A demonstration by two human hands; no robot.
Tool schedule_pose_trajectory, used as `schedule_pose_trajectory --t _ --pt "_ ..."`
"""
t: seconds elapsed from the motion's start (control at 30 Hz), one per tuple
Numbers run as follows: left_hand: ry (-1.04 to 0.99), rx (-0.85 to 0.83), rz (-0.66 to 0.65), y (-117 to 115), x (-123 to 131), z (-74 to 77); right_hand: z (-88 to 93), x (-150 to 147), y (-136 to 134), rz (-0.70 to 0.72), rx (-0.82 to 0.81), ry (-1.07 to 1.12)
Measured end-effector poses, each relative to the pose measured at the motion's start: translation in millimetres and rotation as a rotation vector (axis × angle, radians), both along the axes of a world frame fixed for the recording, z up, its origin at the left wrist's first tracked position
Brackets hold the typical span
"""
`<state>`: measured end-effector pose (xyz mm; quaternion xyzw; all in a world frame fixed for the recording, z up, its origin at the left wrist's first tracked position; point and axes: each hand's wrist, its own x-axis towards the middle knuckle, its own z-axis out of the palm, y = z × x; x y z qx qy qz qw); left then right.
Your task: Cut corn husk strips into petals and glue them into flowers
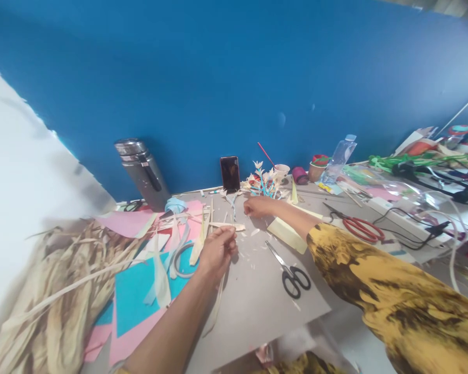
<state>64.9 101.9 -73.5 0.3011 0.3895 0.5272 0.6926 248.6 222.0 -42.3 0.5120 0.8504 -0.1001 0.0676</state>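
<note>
My left hand (219, 250) is closed, thumb and fingers pinched at a pale strip of dried husk (238, 227) just above the table. Beyond it my right hand (259, 206) is curled closed, and whatever is in its fingers is hidden. Just left of that hand lies a small husk flower with a twisted pale-blue stem (234, 201). Behind the hand stands a bunch of husk flowers on blue stems (264, 181). Black-handled scissors (291, 274) rest with blades apart on the table, nearer to me. Husk scraps are scattered between the hands.
Left are a heap of dried husks (68, 296), blue paper (138, 296), a tape roll (177, 262) and a grey flask (144, 176). A phone (230, 174) leans on the wall. Red-handled scissors (362, 228), a power strip (405, 221) and a plastic bottle (341, 156) are right.
</note>
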Motion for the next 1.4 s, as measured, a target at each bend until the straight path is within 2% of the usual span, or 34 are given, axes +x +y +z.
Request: schedule_pose_trajectory --t 0.2,0.4,0.53,0.63,0.73,0.8,0.9,0.97,1.13,1.2,1.27,1.33,1.4 --pt "0.052 -0.011 -0.017 0.4 0.4 -3.4 2.4 8.2 -17.8 -0.019 -0.048 0.106" --pt "0.165 0.002 -0.015 -0.7 4.1 -7.3 11.4 21.6 -37.3 -0.176 -0.001 0.342" --pt "0.231 0.036 0.008 -2.0 6.1 -6.9 11.5 26.0 -64.2 -0.312 0.017 0.547" --pt "0.289 0.077 0.038 -4.2 6.3 -4.4 6.6 26.6 -89.5 -0.363 0.008 0.693" --pt "0.362 0.111 0.056 -6.4 6.0 -1.5 -2.2 26.5 -111.3 -0.367 -0.063 0.822" --pt "0.408 0.123 0.064 -7.1 5.8 -0.4 -8.5 26.4 -122.2 -0.385 -0.172 1.001" --pt "0.506 0.152 0.076 -6.5 5.4 -0.6 -15.9 25.9 -132.9 -0.424 -0.340 1.259" --pt "0.574 0.175 0.076 -5.7 4.9 -1.5 -19.9 25.3 -136.6 -0.421 -0.382 1.333" --pt "0.672 0.178 0.080 -6.2 2.8 -0.9 -27.8 22.9 -137.7 -0.412 -0.367 1.336" --pt "0.742 0.269 0.156 -8.9 2.9 1.6 -28.6 21.5 -137.7 -0.428 -0.339 1.301" --pt "0.809 0.433 0.216 -13.4 4.6 4.3 -27.4 19.5 -139.2 -0.435 -0.308 1.252" --pt "0.830 0.558 0.179 -19.2 8.0 6.3 -24.7 16.9 -142.3 -0.427 -0.259 1.168" --pt "0.839 0.597 0.086 -24.9 11.7 7.3 -21.6 14.0 -146.3 -0.389 -0.195 1.065"
